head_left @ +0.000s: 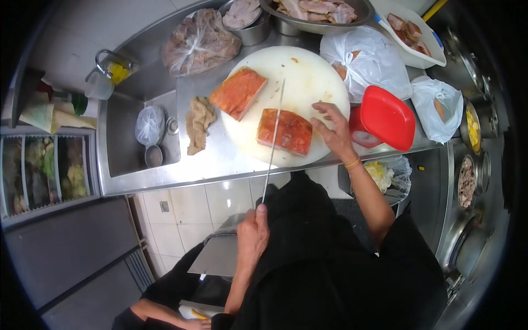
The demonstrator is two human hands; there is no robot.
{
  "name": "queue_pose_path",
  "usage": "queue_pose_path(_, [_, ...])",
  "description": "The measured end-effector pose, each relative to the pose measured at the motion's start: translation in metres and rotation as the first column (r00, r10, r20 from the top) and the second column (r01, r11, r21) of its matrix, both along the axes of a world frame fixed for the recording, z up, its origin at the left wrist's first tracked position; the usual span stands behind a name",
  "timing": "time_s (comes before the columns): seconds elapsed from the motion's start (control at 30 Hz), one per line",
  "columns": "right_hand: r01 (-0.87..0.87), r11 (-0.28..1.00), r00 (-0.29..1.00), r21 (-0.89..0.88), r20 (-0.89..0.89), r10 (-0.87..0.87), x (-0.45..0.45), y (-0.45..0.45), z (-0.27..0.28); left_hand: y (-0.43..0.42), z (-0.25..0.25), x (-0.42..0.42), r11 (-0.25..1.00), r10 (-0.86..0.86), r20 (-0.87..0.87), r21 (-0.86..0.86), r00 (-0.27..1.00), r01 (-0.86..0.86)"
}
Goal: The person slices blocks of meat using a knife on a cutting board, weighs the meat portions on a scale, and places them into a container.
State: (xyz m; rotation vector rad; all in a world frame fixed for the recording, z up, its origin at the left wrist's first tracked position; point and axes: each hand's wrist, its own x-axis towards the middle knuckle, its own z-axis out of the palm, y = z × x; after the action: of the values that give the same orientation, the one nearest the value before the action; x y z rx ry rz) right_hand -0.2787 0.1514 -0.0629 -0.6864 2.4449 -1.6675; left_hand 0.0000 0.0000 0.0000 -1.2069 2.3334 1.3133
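A long knife (273, 144) is gripped by its handle in my left hand (253, 232), in front of the counter edge. Its thin blade, seen nearly edge-on, passes over a slab of roast pork (294, 135) with reddish-brown skin; whether it touches the skin I cannot tell. My right hand (334, 131) hovers over the right side of the round white cutting board (300, 69), its fingers apart beside that slab, holding nothing. A second roast pork slab (237, 92) lies at the board's left edge. Small scraps dot the board.
Left of the board lie a crumpled brown cloth (201, 124) and a sink (122, 157). Bagged meat (201, 44), a metal bowl (360, 14), a white bag (366, 60) and a red container (389, 118) surround it. Another person's hand (195, 323) shows at bottom left.
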Motion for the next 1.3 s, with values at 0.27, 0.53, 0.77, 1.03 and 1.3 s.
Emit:
queue_pose_path(0.27, [0.015, 0.999, 0.985, 0.044, -0.170, -0.007, 0.020, -0.013, 0.002, 0.001, 0.005, -0.039, 0.997, -0.076, -0.005, -0.006, 0.997, 0.076])
queue_pose_path(0.53, [-0.084, 0.992, 0.926, 0.097, -0.361, 0.114, 0.034, -0.026, 0.015, -0.001, -0.001, -0.045, 0.996, -0.089, -0.016, -0.020, 0.996, 0.089])
queue_pose_path(0.77, [-0.144, 0.975, 0.882, 0.167, -0.426, 0.203, 0.039, -0.036, 0.009, -0.001, -0.015, -0.044, 0.983, -0.154, -0.015, -0.105, 0.988, 0.152])
queue_pose_path(1.03, [-0.072, 0.980, 0.870, 0.184, -0.469, 0.152, 0.041, -0.040, 0.001, 0.009, -0.044, -0.033, 0.951, -0.190, -0.072, -0.260, 0.979, 0.166])
queue_pose_path(1.3, [-0.062, 0.982, 0.886, 0.178, -0.443, 0.136, 0.045, -0.040, -0.001, 0.010, -0.051, 0.018, 0.952, -0.181, -0.002, -0.250, 0.983, 0.175])
